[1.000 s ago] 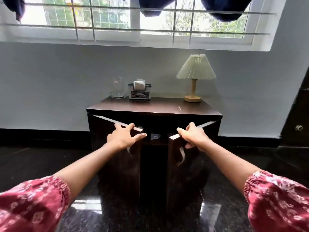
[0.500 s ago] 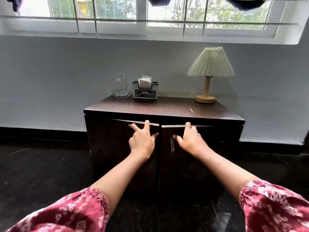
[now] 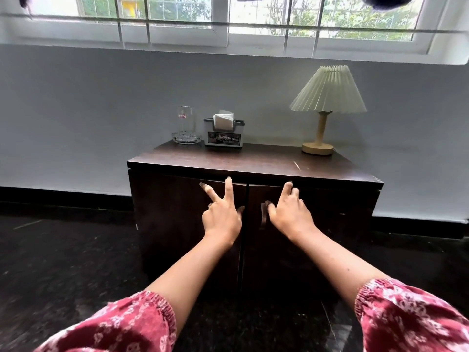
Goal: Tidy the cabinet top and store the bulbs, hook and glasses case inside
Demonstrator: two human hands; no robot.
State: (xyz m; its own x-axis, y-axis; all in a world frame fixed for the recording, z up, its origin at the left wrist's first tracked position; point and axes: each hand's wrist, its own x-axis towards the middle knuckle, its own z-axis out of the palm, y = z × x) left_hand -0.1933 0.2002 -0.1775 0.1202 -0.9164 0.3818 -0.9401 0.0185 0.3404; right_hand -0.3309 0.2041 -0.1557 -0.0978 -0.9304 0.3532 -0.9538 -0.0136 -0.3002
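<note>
A dark wooden cabinet (image 3: 253, 165) stands against the wall with both of its doors closed. My left hand (image 3: 222, 213) rests flat on the left door (image 3: 172, 219), two fingers spread upward. On the right door (image 3: 330, 224) lies my right hand (image 3: 289, 212), fingers apart, its thumb beside the door handle (image 3: 263, 219). Neither hand holds anything. No bulbs, hook or glasses case are in view.
On the cabinet top stand a clear glass in a glass dish (image 3: 186, 127), a tissue holder (image 3: 223, 132) and a pleated table lamp (image 3: 327, 105). A window (image 3: 228, 19) runs above the grey wall. The floor (image 3: 63, 262) is dark and glossy.
Both cabinet doors were ajar one second ago; my hands pushed them in until they closed. The hands now press flat against the door fronts, and the view has moved closer.
</note>
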